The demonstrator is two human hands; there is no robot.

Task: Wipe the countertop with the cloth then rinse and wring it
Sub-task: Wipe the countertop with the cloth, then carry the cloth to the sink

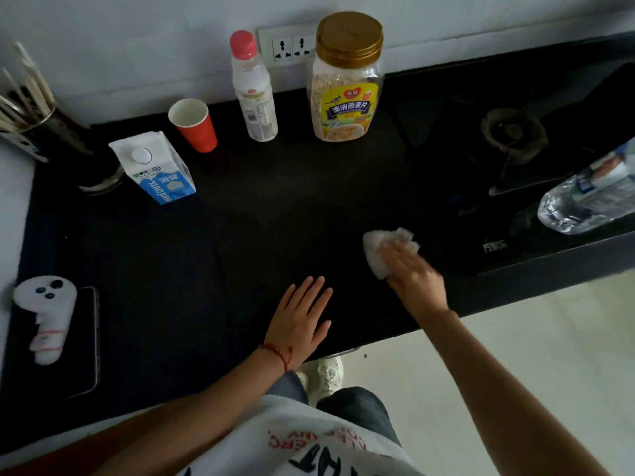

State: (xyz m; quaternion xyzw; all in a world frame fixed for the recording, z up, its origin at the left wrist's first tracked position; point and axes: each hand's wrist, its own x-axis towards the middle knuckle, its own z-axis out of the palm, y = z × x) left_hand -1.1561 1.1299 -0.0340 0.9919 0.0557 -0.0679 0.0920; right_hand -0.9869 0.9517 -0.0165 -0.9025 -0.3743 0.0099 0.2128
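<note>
**A:** Right hand [414, 273] is down on the crumpled white cloth [385, 247], fingers curled over the top of it and pressing it onto the black stone countertop [240, 242], just beside the front corner of the black glass gas hob [536, 159].

**B:** And the left hand [300, 316]?

**A:** Flat on the counter, fingers spread, holding nothing. It looks like a brace near the front edge.

**B:** So this is the wiping step. How should it go?

**A:** I'd say long overlapping strokes from the hob side toward the left, palm weight kept on the cloth so it doesn't just skate. It's bunched up small, so opening it flatter would cover more per pass.

**B:** Obstacles?

**A:** Plenty along the back: the clear oat jar with the gold lid [347, 80], the clear bottle with the pink cap [254, 87], the red paper cup [194, 125], the white and blue milk carton [158, 166]. The cup and carton look light, so wipe around them gently or lift them with the free hand.

**B:** And on the right?

**A:** A clear plastic water bottle [591, 197] lies tilted over the hob. Best kept clear of it.

**B:** A sink for rinsing?

**A:** None in view.
</note>
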